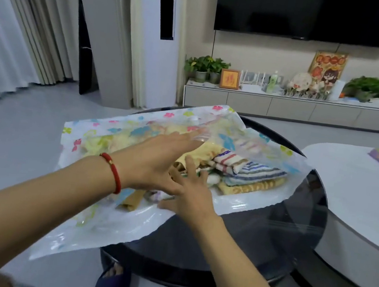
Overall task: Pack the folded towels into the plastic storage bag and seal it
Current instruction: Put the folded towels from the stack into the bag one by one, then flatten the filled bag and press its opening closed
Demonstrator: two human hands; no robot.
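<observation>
While both arms reach forward over the round table, the scene reads as follows:

Left hand: the left hand (156, 160) stretches out flat, palm down, fingers straight and together, fingertips pushed under the lifted upper sheet of the plastic storage bag (90, 217); it grips nothing that can be seen
Left wrist: a red bracelet (112, 171) circles it
Right hand: the right hand (189, 195) lies palm down just beside and partly under the left, fingers spread and loosely extended, resting on the towels at the mouth of the bag; whether any finger pinches cloth cannot be told
Bag: translucent, printed with pink, blue, yellow and green flowers, spread across the dark glass table (278, 248), its near corner hanging past the table edge
Bag mouth: open toward the right, the upper sheet raised
Towels: the folded towels (249, 176) form a low stack, mostly inside the bag, with their right ends showing at the opening
Towel look: a yellow one on top, striped ones in red, blue and white beneath, and a yellow patterned one at the bottom
Neighbour: a white table (357, 191) stands just right of the glass one
</observation>
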